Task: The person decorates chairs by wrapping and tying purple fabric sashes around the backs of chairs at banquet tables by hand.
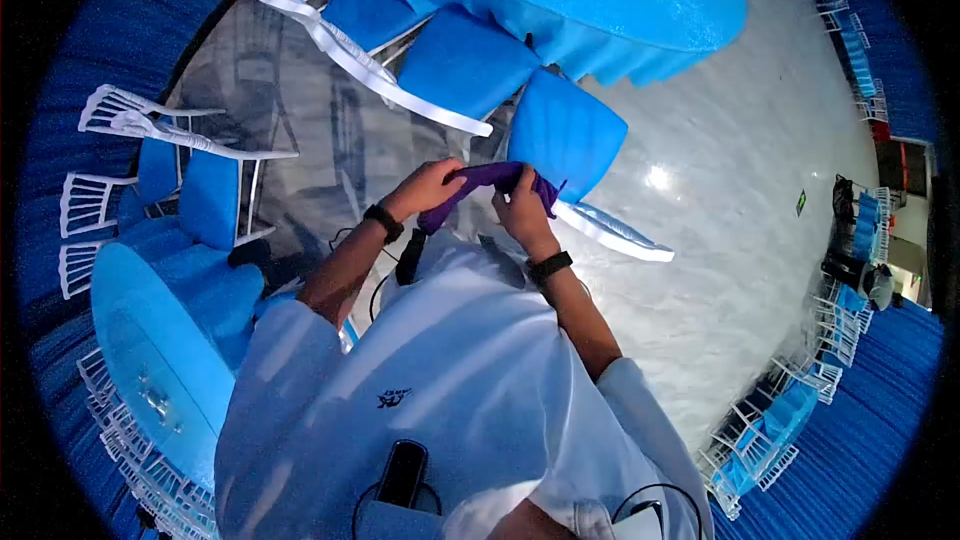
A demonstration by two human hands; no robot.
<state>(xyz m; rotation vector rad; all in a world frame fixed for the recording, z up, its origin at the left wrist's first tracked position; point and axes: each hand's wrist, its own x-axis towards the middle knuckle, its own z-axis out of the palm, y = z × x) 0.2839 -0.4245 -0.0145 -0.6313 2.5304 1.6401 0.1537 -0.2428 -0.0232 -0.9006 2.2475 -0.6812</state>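
A dark purple cloth (487, 176) is stretched in an arch between my two hands, in front of my white shirt. My left hand (426, 190) has its fingers closed on the cloth's left part, and one end hangs below it. On the right, my right hand (522, 210) pinches the cloth, whose other end is bunched past the fingers. A black band is on each wrist. Just beyond my hands stands a chair with a blue seat (566, 132) and a white back.
A large round table with a blue cloth (600, 0) stands ahead, with blue-seated white chairs (465, 65) along it. Another blue table (160, 340) is at the left. More chairs line the right side, where a person (878, 286) is near them.
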